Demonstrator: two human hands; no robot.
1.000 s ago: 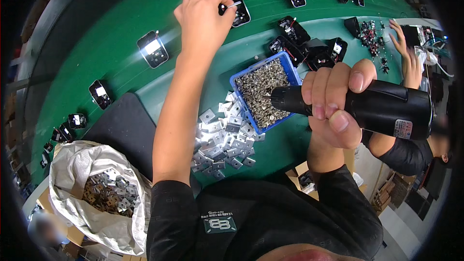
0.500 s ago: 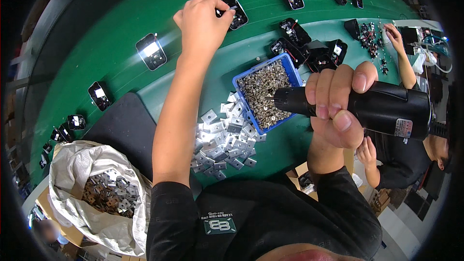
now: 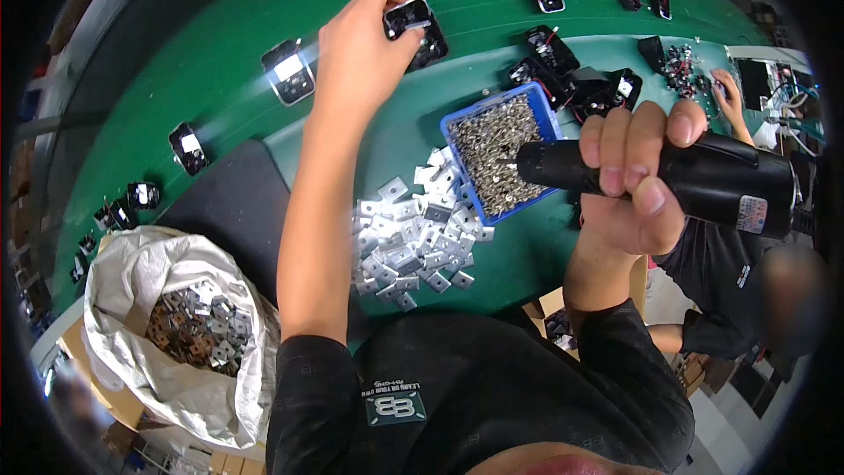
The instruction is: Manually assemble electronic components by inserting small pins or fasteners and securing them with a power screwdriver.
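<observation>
My left hand (image 3: 365, 48) is closed on a black plastic housing (image 3: 429, 51) with a pale rim, fingers at its far edge and thumb by its near side. A small silver metal piece (image 3: 413, 27) shows inside it. In my right hand (image 3: 646, 171) lies a thick black electric screwdriver (image 3: 725, 185), fingers wrapped round its body. Its nose points left, over a blue bin (image 3: 471, 194) full of small screws (image 3: 501, 127); whether the bit touches them I cannot tell. Nearer me, silver square plates with holes (image 3: 413, 246) lie in a loose heap.
Similar housings (image 3: 288, 72) stand along the green belt (image 3: 220, 62). More black housings (image 3: 554, 53) cluster behind the bin. A white woven sack (image 3: 119, 299) of metal plates stands at left, beside a dark mat (image 3: 233, 198). Another person's hand (image 3: 730, 97) works at far right.
My left hand has drawn the housing nearer and tilted it, its fingers shifting to the housing's edge. The screwdriver stays over the screw bin. The whole view has shifted slightly.
</observation>
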